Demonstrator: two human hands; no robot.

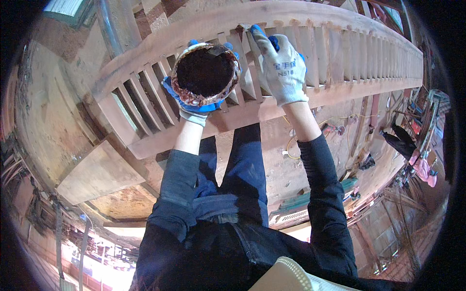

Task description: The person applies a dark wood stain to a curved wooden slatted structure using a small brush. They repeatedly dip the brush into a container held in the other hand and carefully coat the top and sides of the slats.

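Observation:
My left hand point(193, 115), in a white glove with blue coating, holds up a round bowl point(182, 95) with fingers wrapped round it. Dark brown paste point(201, 72) fills the bowl, and its rim is crusted with pale and reddish residue. Under both hands lies a long slatted wooden panel point(335, 93) with two rails and many crosspieces. My right hand point(283, 70), gloved the same way, is at the far rail, index finger stretched toward a slat end and the other fingers curled. A small dark bit shows by that fingertip; what the hand grips is hidden.
Flat boards point(102, 169) lie at the left. A yellow cord point(291, 148) runs over the dusty floor behind the panel's near rail. At the right, another person in dark trousers point(401, 140) is near piled material. Timber pieces point(22, 167) are stacked at the left edge.

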